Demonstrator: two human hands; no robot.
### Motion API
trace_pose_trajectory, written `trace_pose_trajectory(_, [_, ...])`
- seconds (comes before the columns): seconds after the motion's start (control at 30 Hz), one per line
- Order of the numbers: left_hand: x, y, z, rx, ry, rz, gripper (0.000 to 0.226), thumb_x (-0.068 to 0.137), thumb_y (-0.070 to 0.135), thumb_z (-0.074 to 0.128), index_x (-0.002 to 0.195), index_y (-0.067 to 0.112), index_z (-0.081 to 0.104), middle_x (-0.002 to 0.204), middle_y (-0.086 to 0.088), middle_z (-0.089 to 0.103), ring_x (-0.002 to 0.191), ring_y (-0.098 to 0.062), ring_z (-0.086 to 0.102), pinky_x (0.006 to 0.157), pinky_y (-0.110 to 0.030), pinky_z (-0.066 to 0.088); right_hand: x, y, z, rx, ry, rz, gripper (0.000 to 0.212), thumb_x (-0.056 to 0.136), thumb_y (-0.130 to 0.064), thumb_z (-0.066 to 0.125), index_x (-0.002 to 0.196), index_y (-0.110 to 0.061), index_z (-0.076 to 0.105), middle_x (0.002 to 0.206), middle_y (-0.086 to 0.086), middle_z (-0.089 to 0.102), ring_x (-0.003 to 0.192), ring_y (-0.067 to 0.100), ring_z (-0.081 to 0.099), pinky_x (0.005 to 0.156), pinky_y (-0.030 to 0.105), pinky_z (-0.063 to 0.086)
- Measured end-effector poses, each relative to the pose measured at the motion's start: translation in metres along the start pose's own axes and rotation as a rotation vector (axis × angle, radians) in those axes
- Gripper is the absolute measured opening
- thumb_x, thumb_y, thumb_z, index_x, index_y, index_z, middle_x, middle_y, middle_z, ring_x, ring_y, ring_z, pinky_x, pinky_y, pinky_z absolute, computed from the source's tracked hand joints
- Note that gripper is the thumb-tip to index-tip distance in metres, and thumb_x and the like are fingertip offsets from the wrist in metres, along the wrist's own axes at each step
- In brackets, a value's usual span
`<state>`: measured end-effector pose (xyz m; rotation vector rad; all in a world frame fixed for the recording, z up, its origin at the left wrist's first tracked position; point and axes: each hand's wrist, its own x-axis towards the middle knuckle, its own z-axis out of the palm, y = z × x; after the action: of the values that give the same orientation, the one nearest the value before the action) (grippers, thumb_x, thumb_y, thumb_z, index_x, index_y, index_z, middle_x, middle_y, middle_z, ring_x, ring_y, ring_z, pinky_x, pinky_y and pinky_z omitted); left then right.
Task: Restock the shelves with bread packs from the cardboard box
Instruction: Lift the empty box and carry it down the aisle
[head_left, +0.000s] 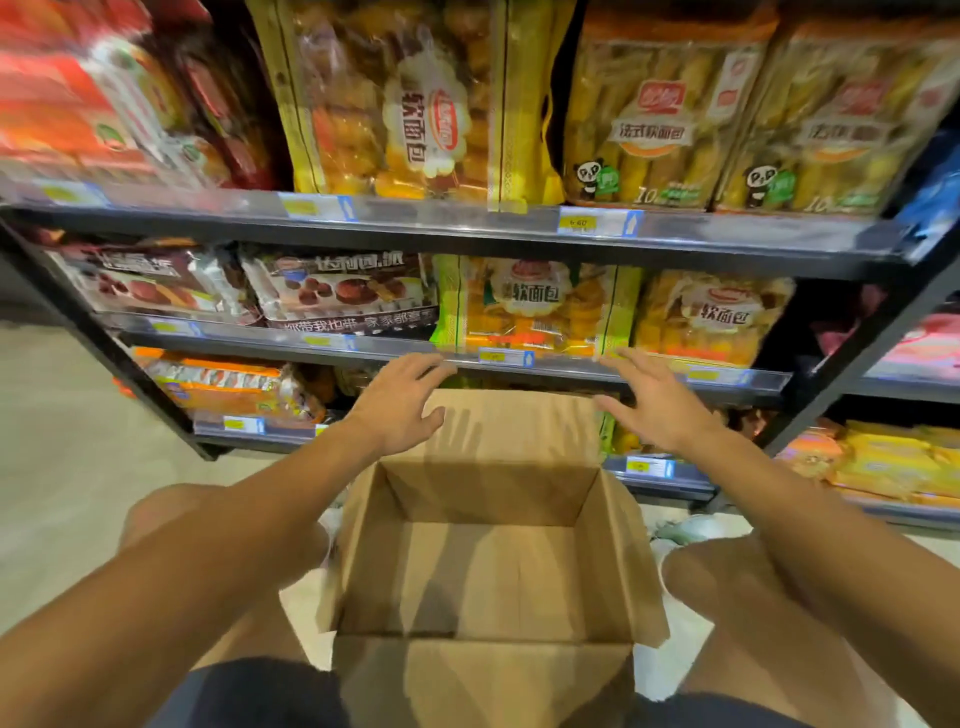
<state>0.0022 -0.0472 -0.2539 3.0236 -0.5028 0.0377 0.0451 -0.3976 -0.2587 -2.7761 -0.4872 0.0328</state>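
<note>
An open cardboard box (498, 587) stands on the floor between my knees, and I see nothing inside it. Both hands hover above its far flap, just in front of the middle shelf's edge. My left hand (400, 402) has relaxed, spread fingers and holds nothing. My right hand (654, 402) is spread the same way and also holds nothing. Directly behind them on the middle shelf (561, 370) sits a green-edged pack of orange bread (535, 309). A yellow bread pack (711, 317) lies to its right.
The black shelf unit fills the view ahead, with price tags along each rail. The top shelf holds big yellow bread packs (410, 98) and panda-marked packs (660, 119). Brown cake packs (343, 291) lie at middle left. Orange packs (228, 387) fill the lower shelf. Light floor lies to the left.
</note>
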Motion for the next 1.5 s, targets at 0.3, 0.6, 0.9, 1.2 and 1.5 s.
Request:
trace_pose_trajectory(0.3, [-0.050, -0.012, 0.003, -0.091, -0.128, -0.137, 0.066, 0.097, 0.045, 0.053, 0.155, 0.022, 0.030, 0.161, -0.004, 0.028, 0.148, -0.025, 0.023, 0.121, -0.039, 0.022, -0.043, -0.034, 0.024, 0.028, -0.140, 0.026, 0.067, 0.097, -0.056, 0.050, 0.155, -0.030, 0.031, 0.163, -0.003, 0.025, 0.149, 0.021, 0.024, 0.121, 0.042, 0.026])
trace_pose_trajectory(0.6, [-0.068, -0.038, 0.088, -0.162, -0.267, -0.236, 0.066, 0.096, 0.049, 0.054, 0.154, 0.027, 0.030, 0.162, 0.000, 0.027, 0.148, -0.024, 0.025, 0.122, -0.041, 0.025, -0.020, -0.034, 0.101, 0.127, -0.252, 0.053, 0.064, 0.098, -0.051, 0.053, 0.155, -0.029, 0.033, 0.162, -0.002, 0.028, 0.149, 0.021, 0.025, 0.121, 0.040, 0.026])
trace_pose_trajectory(0.9, [-0.055, -0.048, 0.148, -0.308, -0.421, -0.310, 0.064, 0.100, 0.046, 0.049, 0.155, 0.019, 0.030, 0.163, -0.004, 0.021, 0.150, -0.026, 0.018, 0.123, -0.038, 0.015, -0.024, 0.004, 0.165, 0.201, -0.273, 0.121, 0.070, 0.094, -0.047, 0.060, 0.153, -0.020, 0.036, 0.158, 0.001, 0.033, 0.146, 0.023, 0.031, 0.121, 0.039, 0.027])
trace_pose_trajectory(1.2, [-0.162, 0.000, 0.084, -0.590, -0.669, -0.627, 0.078, 0.094, 0.047, 0.060, 0.157, 0.017, 0.025, 0.164, -0.002, 0.020, 0.148, -0.026, 0.021, 0.120, -0.038, 0.025, -0.160, -0.013, 0.104, 0.295, -0.485, 0.526, 0.096, 0.084, -0.054, 0.072, 0.157, -0.014, 0.025, 0.160, 0.013, 0.029, 0.143, 0.034, 0.032, 0.115, 0.046, 0.032])
trace_pose_trajectory(1.5, [-0.185, 0.002, 0.091, -0.572, -0.678, -0.826, 0.126, 0.066, 0.040, 0.091, 0.158, 0.011, 0.009, 0.165, -0.007, 0.011, 0.151, -0.029, 0.015, 0.122, -0.043, 0.023, -0.192, 0.007, 0.115, 0.409, -0.535, 0.674, 0.124, 0.065, -0.033, 0.093, 0.158, -0.017, 0.013, 0.162, 0.008, 0.022, 0.144, 0.034, 0.032, 0.112, 0.050, 0.038])
